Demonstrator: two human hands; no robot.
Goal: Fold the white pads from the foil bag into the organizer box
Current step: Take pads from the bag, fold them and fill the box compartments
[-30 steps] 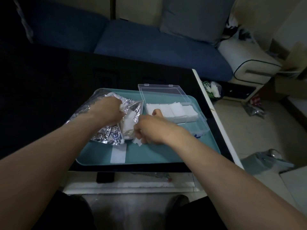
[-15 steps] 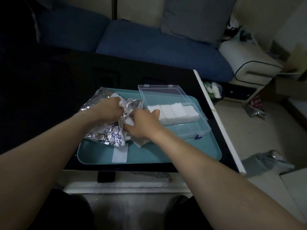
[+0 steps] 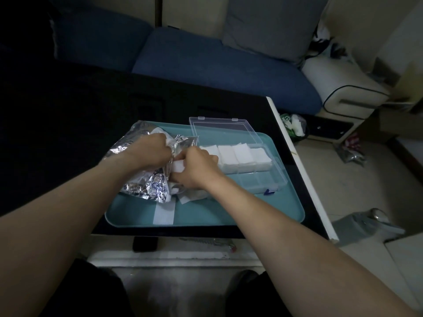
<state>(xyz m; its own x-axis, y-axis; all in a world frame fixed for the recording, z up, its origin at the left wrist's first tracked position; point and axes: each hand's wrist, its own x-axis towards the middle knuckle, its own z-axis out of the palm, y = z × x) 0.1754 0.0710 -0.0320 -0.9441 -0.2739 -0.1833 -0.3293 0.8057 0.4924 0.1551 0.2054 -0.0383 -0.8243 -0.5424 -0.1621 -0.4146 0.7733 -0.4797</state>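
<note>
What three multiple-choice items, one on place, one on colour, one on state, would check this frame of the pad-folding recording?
1. Where does the organizer box sit?
A. on the right part of the tray
B. on the sofa
C. on the floor

2. What colour is the tray?
A. red
B. teal
C. yellow

3. How is the organizer box's lid?
A. latched shut
B. taken off and laid on the floor
C. open, swung back behind the box

Key:
1 A: the box rests on the tray to the right of the foil bag.
2 B: the tray's bare surface is teal.
3 C: the clear lid lies back, and white pads show in the far row of compartments.

Both the left hand and the right hand work at the bag's mouth.
</note>
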